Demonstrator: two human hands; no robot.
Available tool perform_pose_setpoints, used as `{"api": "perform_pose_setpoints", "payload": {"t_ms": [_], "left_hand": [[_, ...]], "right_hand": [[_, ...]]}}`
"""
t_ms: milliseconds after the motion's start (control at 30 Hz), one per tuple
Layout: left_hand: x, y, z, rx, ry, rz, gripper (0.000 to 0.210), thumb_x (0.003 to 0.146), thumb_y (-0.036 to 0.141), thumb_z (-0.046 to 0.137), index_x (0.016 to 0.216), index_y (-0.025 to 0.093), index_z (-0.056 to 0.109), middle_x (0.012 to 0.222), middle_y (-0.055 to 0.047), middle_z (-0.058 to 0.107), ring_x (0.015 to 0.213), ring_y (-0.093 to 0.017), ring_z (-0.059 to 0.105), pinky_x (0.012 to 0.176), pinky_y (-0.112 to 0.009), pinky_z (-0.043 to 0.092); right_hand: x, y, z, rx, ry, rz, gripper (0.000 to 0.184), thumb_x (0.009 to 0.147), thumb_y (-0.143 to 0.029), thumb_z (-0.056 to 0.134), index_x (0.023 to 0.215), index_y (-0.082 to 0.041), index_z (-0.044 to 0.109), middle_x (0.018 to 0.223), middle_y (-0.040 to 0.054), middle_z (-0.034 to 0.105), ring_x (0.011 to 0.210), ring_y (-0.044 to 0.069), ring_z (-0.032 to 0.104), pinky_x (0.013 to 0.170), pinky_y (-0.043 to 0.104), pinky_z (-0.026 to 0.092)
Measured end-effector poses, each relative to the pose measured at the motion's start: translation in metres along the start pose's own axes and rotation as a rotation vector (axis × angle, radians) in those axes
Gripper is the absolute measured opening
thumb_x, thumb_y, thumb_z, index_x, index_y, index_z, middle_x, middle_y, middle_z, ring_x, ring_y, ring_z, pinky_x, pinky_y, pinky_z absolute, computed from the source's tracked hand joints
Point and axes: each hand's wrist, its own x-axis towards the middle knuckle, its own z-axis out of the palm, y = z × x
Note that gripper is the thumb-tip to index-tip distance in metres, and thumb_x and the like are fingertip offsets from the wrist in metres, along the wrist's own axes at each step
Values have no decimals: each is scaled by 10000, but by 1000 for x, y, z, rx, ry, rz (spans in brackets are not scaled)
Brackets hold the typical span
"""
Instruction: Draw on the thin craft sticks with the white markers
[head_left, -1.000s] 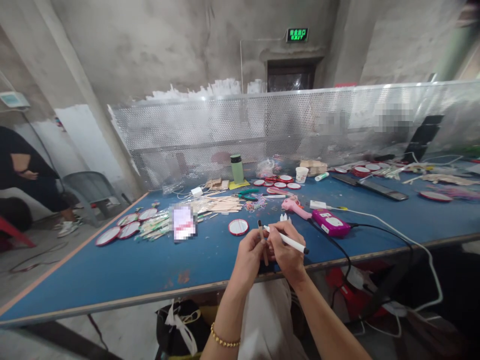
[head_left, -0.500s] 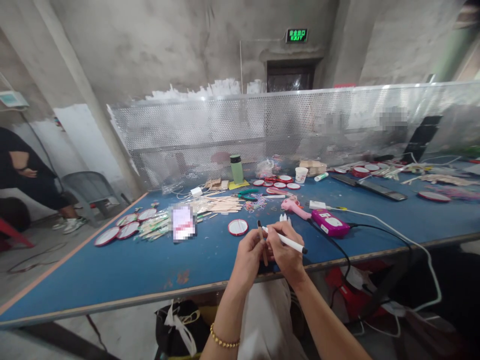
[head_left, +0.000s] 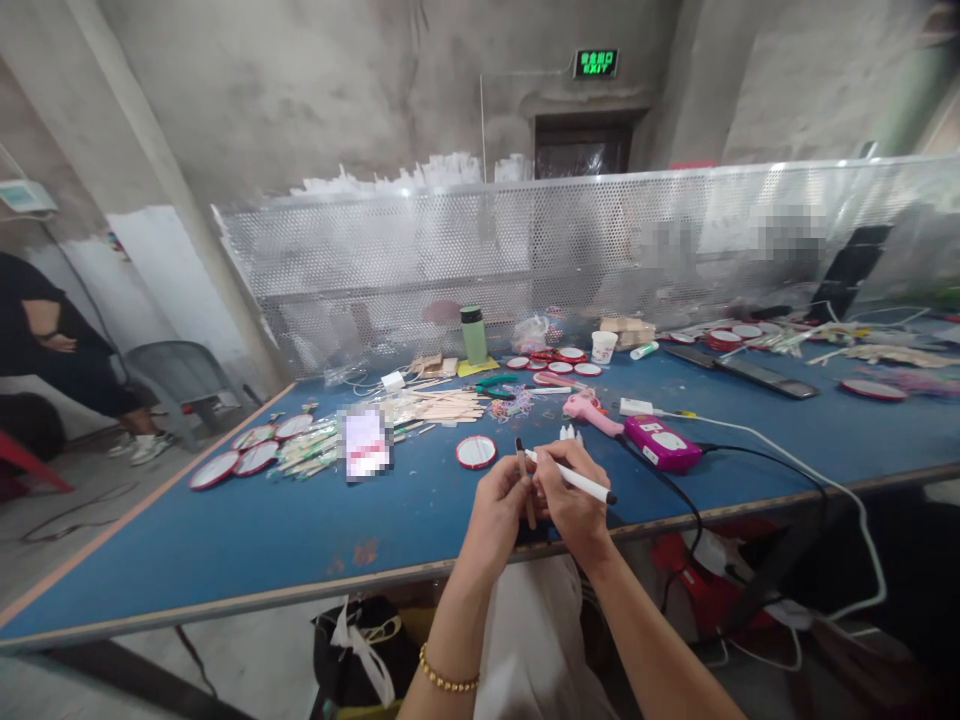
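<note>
Near the table's front edge, my left hand [head_left: 498,506] is closed around a thin flat wooden stick [head_left: 531,512], held nearly upright with a black upper end. My right hand [head_left: 574,497] grips a white marker [head_left: 584,480] with a black rear end pointing right. The marker's tip meets or lies very close to the stick's upper part; contact is too small to tell. Just beyond my left hand lies a round white disc with a red rim [head_left: 476,452]. Several white pen-like pieces [head_left: 570,434] stand partly hidden behind my right hand.
On the blue table [head_left: 300,545] are loose wooden sticks [head_left: 450,405], green pliers [head_left: 496,383], a green bottle [head_left: 473,336] and a paper cup [head_left: 603,348]. A pink glue gun [head_left: 592,414], magenta box [head_left: 661,444] and cables lie right. A person [head_left: 56,345] is at far left.
My hands keep nearly the same pose on the stick and marker. The camera view has shifted very slightly; nothing else has visibly moved.
</note>
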Motion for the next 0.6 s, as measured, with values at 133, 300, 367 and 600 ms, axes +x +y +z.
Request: {"api": "perform_pose_setpoints", "payload": {"t_ms": [133,300,367,600], "left_hand": [[0,1,0,4,7,11,377,691,435,747,893,138,632,707,7,606,529,-89,507,461,-193,386],[0,0,-1,23,-5,37,354,729,435,718,890,137,616,603,46,537,462,-71,460,444,-188,372],[0,-1,-1,25,-5,37,343,727,430,718,876,141,607,592,52,527,452,-69,454,444,-190,377],[0,1,1,42,-13,40,349,728,446,708,851,143,588,555,59,520,422,-70,449,432,-188,347]], "right_hand": [[1,-1,1,2,0,-34,207,846,-264,521,671,-213,618,596,-11,643,518,128,575,518,232,449],[1,-1,2,-1,4,-63,205,850,-247,520,671,-209,613,599,-10,650,522,125,588,524,223,457],[1,0,2,-2,-2,-69,202,850,-242,520,675,-207,614,599,-9,652,519,124,589,524,221,459],[2,0,1,1,-12,-64,203,846,-241,527,670,-206,622,590,-11,653,512,123,587,513,218,452]]}}
